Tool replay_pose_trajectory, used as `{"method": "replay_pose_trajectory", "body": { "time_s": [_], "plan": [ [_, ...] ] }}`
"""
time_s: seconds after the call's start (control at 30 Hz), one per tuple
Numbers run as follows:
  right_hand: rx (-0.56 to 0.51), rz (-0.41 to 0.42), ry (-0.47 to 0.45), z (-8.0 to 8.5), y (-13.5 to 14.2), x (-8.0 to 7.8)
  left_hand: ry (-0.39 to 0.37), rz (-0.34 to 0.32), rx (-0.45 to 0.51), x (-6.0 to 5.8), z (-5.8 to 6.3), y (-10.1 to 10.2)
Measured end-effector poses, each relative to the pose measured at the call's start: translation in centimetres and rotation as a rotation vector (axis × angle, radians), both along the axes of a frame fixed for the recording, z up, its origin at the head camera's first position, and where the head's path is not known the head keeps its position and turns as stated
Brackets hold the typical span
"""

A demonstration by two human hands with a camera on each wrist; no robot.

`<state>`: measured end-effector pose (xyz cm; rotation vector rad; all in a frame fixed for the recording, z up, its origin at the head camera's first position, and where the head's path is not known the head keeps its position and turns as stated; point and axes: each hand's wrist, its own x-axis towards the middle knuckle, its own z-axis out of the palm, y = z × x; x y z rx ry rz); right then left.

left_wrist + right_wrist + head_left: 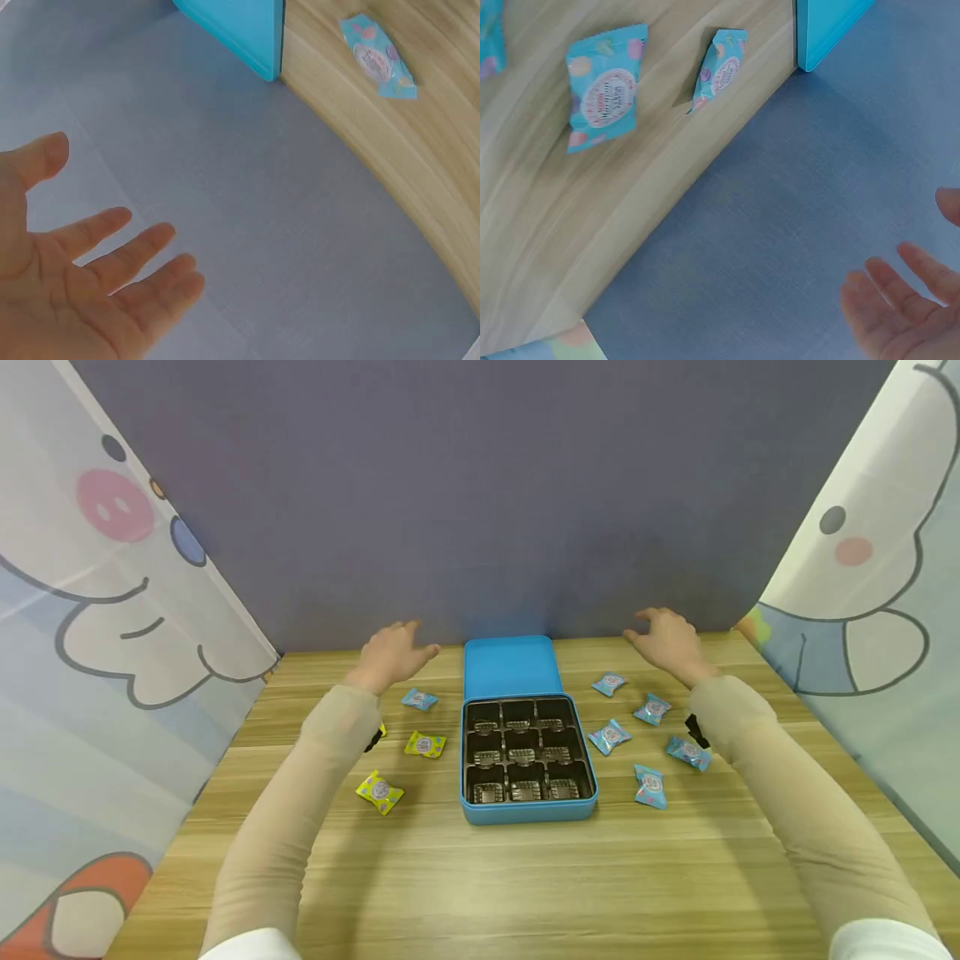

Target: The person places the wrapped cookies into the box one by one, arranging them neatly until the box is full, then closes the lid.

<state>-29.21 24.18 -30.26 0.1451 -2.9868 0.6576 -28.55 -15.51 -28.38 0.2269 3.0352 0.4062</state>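
My left hand (pixel 392 655) hovers above the back left of the table, fingers spread and holding nothing. Across from it, my right hand (pixel 667 643) hangs over the back right, also bare. Between them stands a blue tin (pixel 529 812) with its lid (pixel 512 667) folded back. Inside the tin, a dark plastic tray (pixel 522 745) is divided into several vacant compartments. A blue wrapped candy (pixel 419 699) lies nearest the left hand, with yellow wrapped candies (pixel 425 744) closer to the front. Several blue candies (pixel 610 683) are scattered right of the tin, below the right hand.
The wooden table (pixel 517 885) ends at a grey panel (pixel 480 502) behind the tin. Cartoon-printed curtains (pixel 105 560) close off both sides. One yellow candy (pixel 383 728) is partly hidden behind the left forearm.
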Motion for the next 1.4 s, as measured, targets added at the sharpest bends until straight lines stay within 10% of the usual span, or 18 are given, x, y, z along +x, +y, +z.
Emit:
{"method": "replay_pose_trajectory", "body": {
  "time_s": [0.77,1.4],
  "plan": [
    [-0.281,0.045,-0.157,-3.2,2.3,2.4,-0.095,0.007,0.874,3.4,-5.9,0.0],
    [-0.279,0.182,-0.165,-6.9,2.1,3.1,-0.197,-0.113,0.823,0.6,-11.7,1.0]
  ]
}}
